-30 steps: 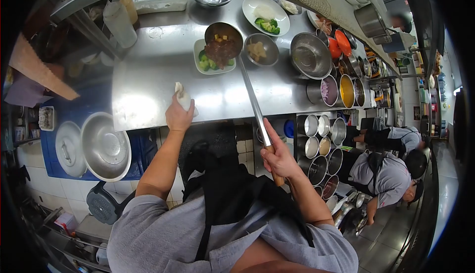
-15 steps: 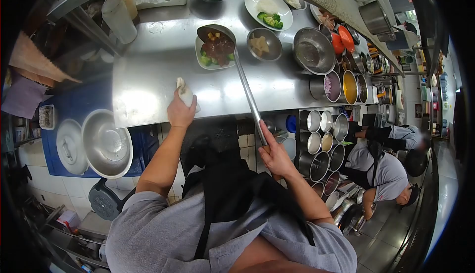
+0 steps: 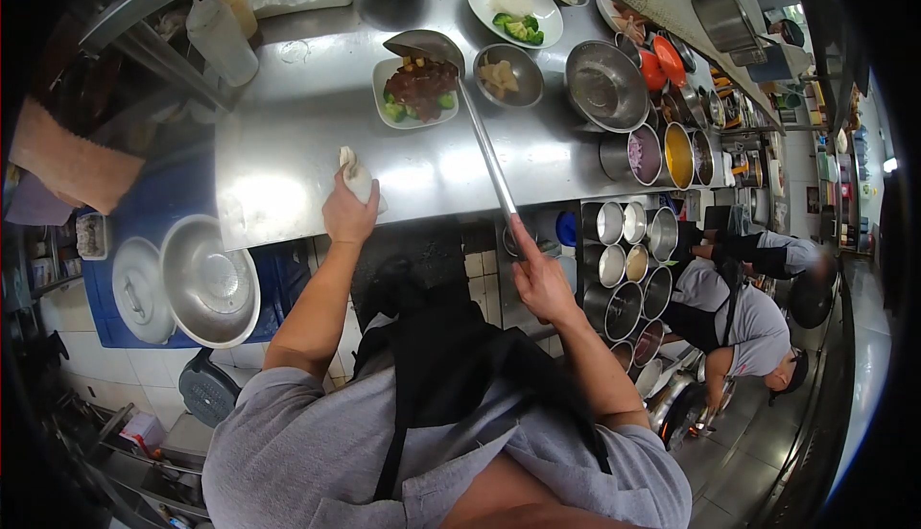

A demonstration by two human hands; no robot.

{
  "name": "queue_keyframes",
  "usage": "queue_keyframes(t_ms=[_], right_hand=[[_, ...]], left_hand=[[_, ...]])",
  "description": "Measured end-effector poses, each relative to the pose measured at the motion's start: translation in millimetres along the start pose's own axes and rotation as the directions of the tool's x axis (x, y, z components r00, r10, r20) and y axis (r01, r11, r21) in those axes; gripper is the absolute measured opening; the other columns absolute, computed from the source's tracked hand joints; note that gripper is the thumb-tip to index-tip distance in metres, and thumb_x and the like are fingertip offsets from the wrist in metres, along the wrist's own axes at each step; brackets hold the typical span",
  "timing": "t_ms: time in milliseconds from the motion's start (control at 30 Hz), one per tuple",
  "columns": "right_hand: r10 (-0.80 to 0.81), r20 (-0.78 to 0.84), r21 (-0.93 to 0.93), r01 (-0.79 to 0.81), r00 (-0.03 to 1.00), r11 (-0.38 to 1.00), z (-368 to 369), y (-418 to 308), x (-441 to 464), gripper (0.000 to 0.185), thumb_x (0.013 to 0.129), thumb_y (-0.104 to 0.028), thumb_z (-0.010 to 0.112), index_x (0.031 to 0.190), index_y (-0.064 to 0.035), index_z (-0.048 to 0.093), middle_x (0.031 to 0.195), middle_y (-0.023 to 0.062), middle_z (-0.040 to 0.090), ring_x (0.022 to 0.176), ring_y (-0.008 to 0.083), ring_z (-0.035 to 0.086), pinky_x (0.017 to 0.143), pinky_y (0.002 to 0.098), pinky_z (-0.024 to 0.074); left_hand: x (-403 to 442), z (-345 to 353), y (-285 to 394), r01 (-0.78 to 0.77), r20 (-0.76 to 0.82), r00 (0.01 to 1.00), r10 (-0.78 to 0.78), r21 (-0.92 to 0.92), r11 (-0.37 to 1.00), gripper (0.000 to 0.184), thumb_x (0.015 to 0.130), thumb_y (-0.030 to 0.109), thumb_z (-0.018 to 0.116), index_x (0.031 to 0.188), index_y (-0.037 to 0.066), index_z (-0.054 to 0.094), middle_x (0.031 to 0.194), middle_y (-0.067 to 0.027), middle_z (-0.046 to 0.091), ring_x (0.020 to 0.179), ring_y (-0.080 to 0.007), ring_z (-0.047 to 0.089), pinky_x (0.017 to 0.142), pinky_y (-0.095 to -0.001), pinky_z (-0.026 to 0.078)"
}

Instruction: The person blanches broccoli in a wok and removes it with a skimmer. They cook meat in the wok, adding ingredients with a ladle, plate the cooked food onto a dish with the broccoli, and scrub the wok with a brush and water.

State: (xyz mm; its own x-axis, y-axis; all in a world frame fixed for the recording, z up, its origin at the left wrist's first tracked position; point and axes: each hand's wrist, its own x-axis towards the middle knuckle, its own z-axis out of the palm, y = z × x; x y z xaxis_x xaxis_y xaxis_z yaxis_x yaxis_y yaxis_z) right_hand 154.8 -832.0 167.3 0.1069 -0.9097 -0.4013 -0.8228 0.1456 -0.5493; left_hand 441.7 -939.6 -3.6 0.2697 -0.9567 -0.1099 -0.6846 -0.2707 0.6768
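Note:
My right hand point(image 3: 544, 284) is closed round the handle of a long metal ladle point(image 3: 491, 160), its index finger stretched along the shaft. The ladle's bowl is tipped over a square white dish point(image 3: 414, 124), above brown saucy meat point(image 3: 420, 88) with yellowish cubes and broccoli around it. My left hand point(image 3: 350, 211) grips a white cloth point(image 3: 357, 180) at the front edge of the steel counter point(image 3: 288, 145). Right of the dish stands a metal bowl point(image 3: 508, 76) with pale slices.
An oval plate point(image 3: 515, 8) with broccoli stands at the back. A large metal bowl point(image 3: 606, 86) and ingredient pots point(image 3: 677, 156) are on the right. Below left sits a wide basin point(image 3: 210, 282). Two co-workers stand at the right, one bending over a pan point(image 3: 682, 417).
The ladle's bowl has tipped further on its side, and more meat and broccoli show in the dish. My left hand keeps its hold on the cloth.

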Motion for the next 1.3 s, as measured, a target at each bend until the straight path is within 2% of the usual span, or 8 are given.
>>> queue_keyframes(t_ms=[400,500,567,800,867,1100,1200,1300], right_hand=[[-0.032,-0.065,0.073,0.037,0.997,0.997,-9.3,-11.9,-1.2,0.083,0.086,-0.004,0.055,0.155,-0.0237,0.016,0.063,0.0172,0.058,0.067,0.0417,0.059,0.070,0.0460,0.0461],[0.080,0.036,0.197,-0.086,0.996,0.977,-10.4,-14.8,-2.7,0.083,0.086,-0.004,0.056,0.156,-0.0237,0.015,0.059,0.0153,0.054,0.061,0.0374,0.057,0.069,0.0399,0.0469],[0.021,0.019,0.209,-0.025,1.000,0.978,-6.6,-9.4,-1.9,0.080,0.086,-0.002,0.053,0.155,-0.0221,0.018,0.057,0.0095,0.056,0.051,0.0238,0.057,0.059,0.0364,0.0487],[-0.079,-0.105,0.079,0.088,0.991,0.993,-4.8,-11.4,-4.4,0.080,0.086,-0.002,0.053,0.155,-0.0227,0.019,0.059,0.0099,0.057,0.051,0.0260,0.057,0.060,0.0363,0.0489],[0.054,-0.014,0.177,-0.051,0.998,0.983,-10.8,-21.5,-7.3,0.082,0.087,-0.004,0.055,0.156,-0.0229,0.015,0.056,0.0132,0.050,0.057,0.0337,0.053,0.067,0.0376,0.0457],[0.070,-0.014,0.272,-0.064,0.997,0.960,-4.0,-19.0,-18.6,0.084,0.085,-0.002,0.055,0.156,-0.0215,0.014,0.056,0.0123,0.049,0.057,0.0305,0.054,0.068,0.0360,0.0465],[0.118,-0.036,0.449,-0.089,0.992,0.889,1.3,-11.3,-30.1,0.082,0.086,-0.001,0.054,0.156,-0.0195,0.015,0.061,0.0084,0.050,0.054,0.0220,0.053,0.060,0.0334,0.0466],[0.040,0.130,0.941,-0.136,0.991,0.311,4.6,-6.4,-57.4,0.068,0.090,-0.006,0.058,0.150,-0.0122,0.026,0.069,0.0011,0.045,0.046,0.0085,0.043,0.041,0.0213,0.0375]], left_hand=[[-0.6,-3.3,1.4,-0.012,-0.002,1.000,0.012,-0.003,1.000,0.065,0.084,0.045,0.065,0.130,0.004,0.046,0.095,-0.0244,0.068,0.088,-0.0429,0.065,0.078,-0.0494,0.051],[-1.7,-5.1,3.5,-0.016,0.005,1.000,0.016,-0.015,1.000,0.065,0.084,0.045,0.064,0.130,0.003,0.046,0.095,-0.0243,0.068,0.087,-0.0429,0.065,0.078,-0.0493,0.051],[-0.7,-4.7,4.0,-0.007,0.017,1.000,0.007,-0.027,1.000,0.065,0.084,0.046,0.064,0.130,0.003,0.046,0.095,-0.0242,0.068,0.087,-0.0429,0.065,0.078,-0.0493,0.051],[-0.8,-1.5,-1.7,-0.039,-0.002,0.999,0.039,-0.031,0.999,0.065,0.084,0.046,0.064,0.130,0.003,0.046,0.095,-0.0243,0.068,0.088,-0.0424,0.065,0.078,-0.0491,0.050],[-0.9,-1.7,-1.6,-0.050,-0.006,0.999,0.050,-0.044,0.998,0.065,0.084,0.046,0.064,0.130,0.003,0.046,0.095,-0.0243,0.068,0.089,-0.0425,0.065,0.078,-0.0491,0.050],[-1.3,-3.2,1.1,-0.035,0.007,0.999,0.035,-0.039,0.999,0.065,0.085,0.044,0.064,0.131,0.004,0.045,0.097,-0.0250,0.068,0.089,-0.0433,0.065,0.078,-0.0493,0.050],[-2.6,-2.9,1.1,-0.050,-0.002,0.999,0.050,-0.026,0.998,0.065,0.085,0.044,0.064,0.131,0.003,0.044,0.098,-0.0257,0.067,0.090,-0.0439,0.065,0.078,-0.0492,0.051],[-1.7,-3.2,-1.5,-0.088,0.011,0.996,0.088,-0.028,0.996,0.065,0.086,0.045,0.063,0.131,0.002,0.043,0.097,-0.0260,0.067,0.090,-0.0444,0.065,0.078,-0.0488,0.051]])
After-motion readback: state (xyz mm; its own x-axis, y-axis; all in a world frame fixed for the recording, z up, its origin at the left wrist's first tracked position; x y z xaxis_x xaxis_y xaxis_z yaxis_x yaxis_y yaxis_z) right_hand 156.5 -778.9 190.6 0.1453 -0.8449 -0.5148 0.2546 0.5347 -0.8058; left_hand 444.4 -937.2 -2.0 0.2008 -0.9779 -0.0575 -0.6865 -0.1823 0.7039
